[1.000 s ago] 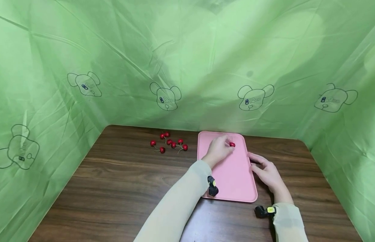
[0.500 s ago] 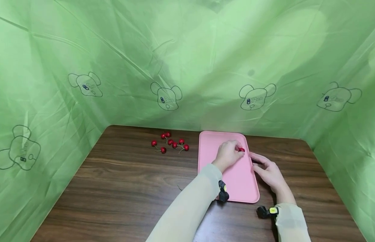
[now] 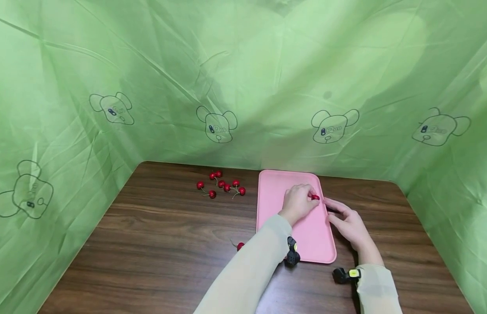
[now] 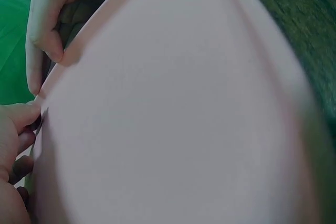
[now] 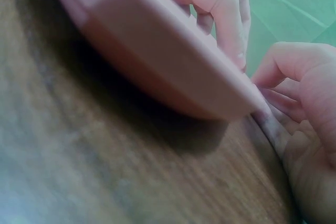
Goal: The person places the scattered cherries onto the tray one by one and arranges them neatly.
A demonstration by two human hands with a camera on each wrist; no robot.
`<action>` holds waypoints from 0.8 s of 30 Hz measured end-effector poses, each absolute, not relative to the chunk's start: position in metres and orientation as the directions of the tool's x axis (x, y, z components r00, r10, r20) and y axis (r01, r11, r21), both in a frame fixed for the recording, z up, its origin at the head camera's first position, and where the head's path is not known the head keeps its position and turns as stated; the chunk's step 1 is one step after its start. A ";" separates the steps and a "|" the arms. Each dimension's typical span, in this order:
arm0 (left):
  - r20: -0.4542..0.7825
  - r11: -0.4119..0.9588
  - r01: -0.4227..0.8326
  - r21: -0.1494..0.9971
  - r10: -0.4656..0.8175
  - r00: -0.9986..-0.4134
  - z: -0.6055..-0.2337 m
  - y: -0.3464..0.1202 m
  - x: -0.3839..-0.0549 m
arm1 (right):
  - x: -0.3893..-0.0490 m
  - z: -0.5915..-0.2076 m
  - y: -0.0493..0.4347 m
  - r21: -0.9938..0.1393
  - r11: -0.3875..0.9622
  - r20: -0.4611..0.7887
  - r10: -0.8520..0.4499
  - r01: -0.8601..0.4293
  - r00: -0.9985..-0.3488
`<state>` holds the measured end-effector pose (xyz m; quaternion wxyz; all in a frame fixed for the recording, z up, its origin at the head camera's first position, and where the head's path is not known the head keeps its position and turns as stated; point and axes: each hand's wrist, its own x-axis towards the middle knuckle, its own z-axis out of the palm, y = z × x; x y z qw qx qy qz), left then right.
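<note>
In the head view, my left hand (image 3: 298, 203) reaches over the pink tray (image 3: 314, 244) and pinches a red cherry (image 3: 315, 197) close to the tray's right rim. The left wrist view catches only a dark bit of that cherry (image 4: 35, 124) under the left fingers. My right hand (image 3: 351, 224) lies outside the tray, its thumb and forefinger touching the right rim with the fingers mostly extended. Another cherry (image 3: 240, 246) with a stem rests on the table left of the tray, partly covered by the left sleeve.
Several stemmed cherries (image 3: 221, 184) lie grouped on the brown wooden table (image 3: 157, 244), left of the tray's far end. A green cloth (image 3: 267, 87) with mouse-like drawings surrounds the back and sides. Both wrists wear small black cameras (image 3: 292, 253).
My left hand has moved right and slightly nearer with the cherry, up to the tray's right rim. The cherry beside the left sleeve has come into sight. My right hand stays at the rim.
</note>
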<state>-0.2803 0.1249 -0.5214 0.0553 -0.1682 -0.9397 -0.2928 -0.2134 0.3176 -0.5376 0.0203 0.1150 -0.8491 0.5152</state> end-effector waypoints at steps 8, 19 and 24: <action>0.208 0.768 0.357 0.531 0.290 -0.934 -0.522 0.124 -0.280 | -0.213 -0.538 0.317 -0.877 0.426 0.160 -0.178 -0.223 -0.971; 0.236 0.704 0.388 0.595 0.309 -0.921 -0.520 0.117 -0.283 | -0.213 -0.537 0.317 -0.865 0.452 0.154 -0.172 -0.217 -0.973; 0.287 0.654 0.439 0.616 0.334 -0.898 -0.513 0.106 -0.285 | -0.212 -0.537 0.316 -0.854 0.470 0.158 -0.174 -0.223 -0.972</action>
